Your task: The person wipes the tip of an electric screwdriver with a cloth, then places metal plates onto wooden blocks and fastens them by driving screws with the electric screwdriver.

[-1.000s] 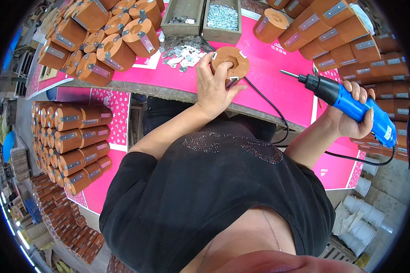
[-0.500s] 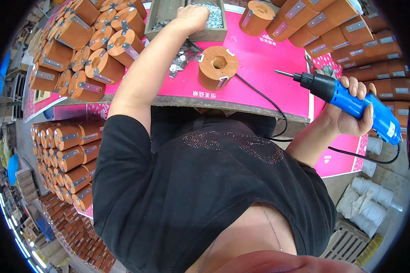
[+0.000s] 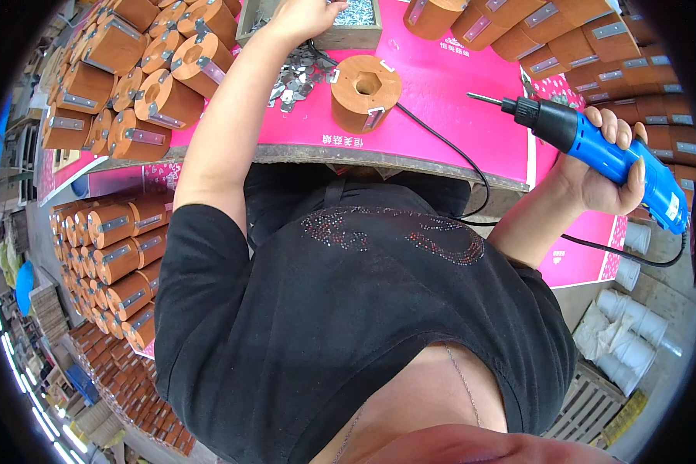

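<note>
My left hand (image 3: 308, 17) is over a wooden box (image 3: 354, 37) at the far edge of the view, next to a heap of small silvery screws (image 3: 357, 12). Its fingers look pinched together, and whatever they hold is too small to make out. In my right hand (image 3: 605, 166) is a blue electric screwdriver (image 3: 595, 147), its bit pointing left above the table. Between the hands stands a brown wooden block (image 3: 356, 100), upright, with a hole in its top and small metal pieces at its edges. Loose flat metal plates (image 3: 292, 85) lie left of it.
Brown blocks with metal strips are piled at the left (image 3: 166, 100) and right (image 3: 595, 46) of the pink table top (image 3: 456, 100). More blocks (image 3: 116, 259) are stacked below left. The screwdriver's black cord (image 3: 441, 143) runs across the table edge. White buckets (image 3: 634, 317) stand low right.
My left hand has drawn slightly left from the screws, its fingers now pinched. The whole view has shifted a little, with the table higher in it. My right hand keeps the screwdriver raised.
</note>
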The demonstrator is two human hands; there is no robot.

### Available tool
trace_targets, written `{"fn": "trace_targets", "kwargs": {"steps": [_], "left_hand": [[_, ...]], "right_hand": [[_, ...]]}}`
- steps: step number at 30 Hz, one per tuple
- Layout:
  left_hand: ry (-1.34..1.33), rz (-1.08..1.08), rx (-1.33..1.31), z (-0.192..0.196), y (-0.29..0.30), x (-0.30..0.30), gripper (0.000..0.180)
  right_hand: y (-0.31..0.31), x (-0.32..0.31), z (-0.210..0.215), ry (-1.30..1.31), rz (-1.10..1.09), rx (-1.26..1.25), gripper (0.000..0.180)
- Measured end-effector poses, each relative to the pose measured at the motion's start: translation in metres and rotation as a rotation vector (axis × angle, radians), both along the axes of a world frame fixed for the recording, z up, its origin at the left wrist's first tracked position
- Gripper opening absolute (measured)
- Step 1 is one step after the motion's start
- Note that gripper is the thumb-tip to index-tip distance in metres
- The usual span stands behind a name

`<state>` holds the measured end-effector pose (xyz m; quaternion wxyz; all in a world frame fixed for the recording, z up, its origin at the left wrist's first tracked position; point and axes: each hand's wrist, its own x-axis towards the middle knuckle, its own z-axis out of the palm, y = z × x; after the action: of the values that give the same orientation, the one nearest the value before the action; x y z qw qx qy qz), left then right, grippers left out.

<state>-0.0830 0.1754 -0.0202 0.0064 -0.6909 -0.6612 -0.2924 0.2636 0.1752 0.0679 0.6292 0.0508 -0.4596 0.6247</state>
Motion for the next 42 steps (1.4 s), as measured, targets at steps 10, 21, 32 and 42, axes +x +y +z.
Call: {"fn": "trace_targets", "kwargs": {"steps": [10,21,32,42], "left_hand": [[-1.211,-0.602,-0.021,0.012,-0.112,0.074,0.005],[-1.279,-0.627,-0.019,0.003,-0.131,0.088,0.006],[-1.261,-0.628,-0.114,0.003,-0.136,0.091,0.006],[-1.117,-0.697,-0.341,0.009,-0.141,0.084,0.009]], "right_hand": [[0.003,-0.033,0.007,0.014,0.279,0.208,0.044],[-0.021,-0.056,0.007,-0.051,0.256,0.149,0.049],[-0.024,-0.051,0.010,-0.148,0.267,0.325,0.055],[-0.023,-0.053,0.016,-0.256,0.420,0.492,0.059]]}}
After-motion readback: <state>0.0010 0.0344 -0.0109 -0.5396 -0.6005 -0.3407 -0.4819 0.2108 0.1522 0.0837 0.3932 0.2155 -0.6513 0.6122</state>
